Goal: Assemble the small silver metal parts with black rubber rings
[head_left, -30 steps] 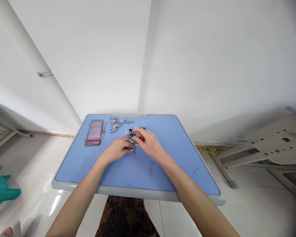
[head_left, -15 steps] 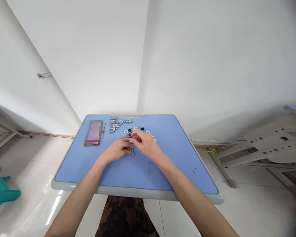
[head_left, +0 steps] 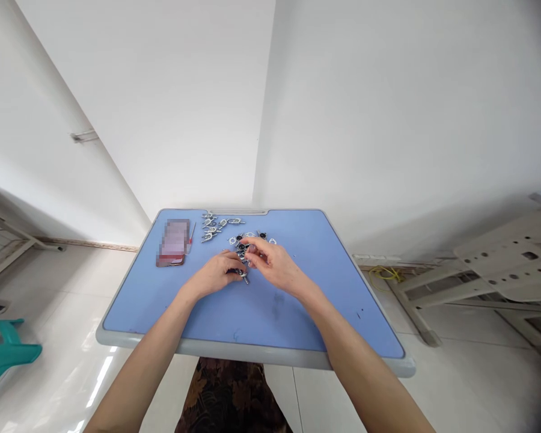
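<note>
My left hand (head_left: 216, 273) rests on the blue tabletop, its fingers closed around a small metal fitting (head_left: 243, 275) with a short pin sticking out. Just right of it, my right hand (head_left: 275, 264) is held above the small parts with curled fingers; whatever sits between thumb and fingertips is too small to make out. Beyond the fingertips lie metal parts with black round centres (head_left: 241, 247), partly covered by my hands. Flat oval metal plates (head_left: 273, 241) are scattered around them. Several silvery metal assemblies (head_left: 211, 231) lie grouped toward the back left.
A phone (head_left: 175, 240) lies at the table's left, beside a thin screwdriver-like tool with a red part (head_left: 191, 237). The blue table (head_left: 288, 328) stands against a white wall. A teal stool (head_left: 9, 349) is at the left, a beige metal frame (head_left: 491, 270) at the right.
My right hand has shifted slightly right and down, away from my left fingertips, and its thumb and index finger have spread somewhat. My left hand keeps its hold on the fitting.
</note>
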Demonstrator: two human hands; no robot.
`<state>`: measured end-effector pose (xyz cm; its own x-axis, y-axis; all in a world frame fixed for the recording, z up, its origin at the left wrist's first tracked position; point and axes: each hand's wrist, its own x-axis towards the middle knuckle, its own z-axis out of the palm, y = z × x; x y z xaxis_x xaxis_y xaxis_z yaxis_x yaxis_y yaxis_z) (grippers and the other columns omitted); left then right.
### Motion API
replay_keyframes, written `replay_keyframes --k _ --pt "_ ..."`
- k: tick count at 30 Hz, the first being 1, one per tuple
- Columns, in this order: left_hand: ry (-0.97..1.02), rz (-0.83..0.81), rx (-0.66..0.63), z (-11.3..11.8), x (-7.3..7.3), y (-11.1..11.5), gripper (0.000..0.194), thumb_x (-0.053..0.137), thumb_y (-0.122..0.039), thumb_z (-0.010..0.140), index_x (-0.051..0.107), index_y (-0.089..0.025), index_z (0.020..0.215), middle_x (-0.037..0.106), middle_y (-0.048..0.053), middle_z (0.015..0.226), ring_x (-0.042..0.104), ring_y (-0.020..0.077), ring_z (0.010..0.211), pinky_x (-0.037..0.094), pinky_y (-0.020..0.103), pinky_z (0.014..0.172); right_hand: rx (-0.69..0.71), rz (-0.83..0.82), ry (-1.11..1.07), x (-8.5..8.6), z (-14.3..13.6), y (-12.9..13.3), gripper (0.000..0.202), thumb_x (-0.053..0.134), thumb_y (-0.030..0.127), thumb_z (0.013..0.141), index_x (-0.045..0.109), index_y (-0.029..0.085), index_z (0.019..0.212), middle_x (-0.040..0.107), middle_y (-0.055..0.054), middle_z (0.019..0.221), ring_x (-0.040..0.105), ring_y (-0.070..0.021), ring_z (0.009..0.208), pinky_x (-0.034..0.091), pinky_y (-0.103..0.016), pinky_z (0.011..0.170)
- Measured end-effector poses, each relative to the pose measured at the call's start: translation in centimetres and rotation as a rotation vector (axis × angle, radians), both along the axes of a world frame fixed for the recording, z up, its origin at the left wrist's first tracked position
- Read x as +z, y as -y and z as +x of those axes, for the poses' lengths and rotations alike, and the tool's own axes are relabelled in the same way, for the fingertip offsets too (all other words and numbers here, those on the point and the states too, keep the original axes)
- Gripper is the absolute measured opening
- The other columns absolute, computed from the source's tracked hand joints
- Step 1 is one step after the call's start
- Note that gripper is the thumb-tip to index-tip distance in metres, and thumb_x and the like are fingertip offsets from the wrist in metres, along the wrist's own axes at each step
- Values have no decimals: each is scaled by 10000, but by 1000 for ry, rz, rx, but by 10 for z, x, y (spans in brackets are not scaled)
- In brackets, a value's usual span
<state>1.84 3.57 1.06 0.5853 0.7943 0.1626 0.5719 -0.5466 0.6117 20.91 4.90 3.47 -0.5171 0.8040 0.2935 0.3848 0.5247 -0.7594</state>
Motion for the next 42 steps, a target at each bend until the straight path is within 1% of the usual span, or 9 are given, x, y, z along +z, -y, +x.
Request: replay_keyframes --k 8,11,14,17,23,30,36,39,42 --pt "6 -11 11 0 -2 0 157 618 -140 816 703 -207 929 649 39 1039 545 207 1028 443 315 887 -176 149 93 -8 -7 -1 142 510 292 879 584 223 978 630 3 723 563 -150 627 426 -273 609" --pt "-2 0 9 0 -3 -1 156 614 -139 816 706 -201 927 653 44 1019 550 210 1019 445 320 881 -136 172 99 -7 -4 0 152 483 275 893 572 217 1002 642 -22 822 573 -150 663 433 -275 619" --pt "-5 -2 2 -1 -3 -1 160 613 -134 814 705 -199 928 657 42 965 555 211 1000 449 317 867 -58 138 65 -3 -1 1 246 426 210 909 538 216 1128 641 -43 917 595 -155 747 453 -280 662" --pt "1 3 1 -1 -2 -1 156 612 -136 816 706 -206 918 656 36 965 554 209 995 447 315 865 -44 108 60 -1 -1 0 282 424 190 906 534 223 1163 645 -26 850 594 -157 727 455 -290 677" --pt "8 -9 -3 0 -1 1 162 613 -124 810 707 -203 917 651 43 1019 552 206 1002 449 313 867 -77 142 95 -4 -5 0 183 505 235 880 576 213 1047 632 -12 772 580 -162 712 443 -285 668" --pt "13 5 7 0 -2 0 170 607 -115 811 705 -201 922 660 39 978 550 210 1014 449 313 869 23 66 53 3 0 4 270 398 208 923 528 222 1159 645 -30 888 585 -137 705 449 -266 653" --pt "20 2 2 0 -3 1 156 619 -124 808 705 -205 910 652 44 1018 555 209 1016 449 321 881 -101 112 55 -6 -6 -1 173 515 248 869 586 222 1025 619 5 721 562 -150 644 443 -276 632" --pt "32 -2 -3 0 -2 1 168 608 -115 808 707 -204 911 648 47 1041 553 208 1024 451 325 887 -97 153 61 -8 -7 0 251 493 256 887 563 235 1126 636 -8 774 572 -156 662 452 -284 642" --pt "32 -10 3 0 -3 0 175 603 -113 806 709 -211 905 656 43 1012 546 217 1042 449 331 891 -26 168 83 -4 -4 3 329 429 248 916 517 243 1233 658 -37 894 594 -165 724 463 -294 663"
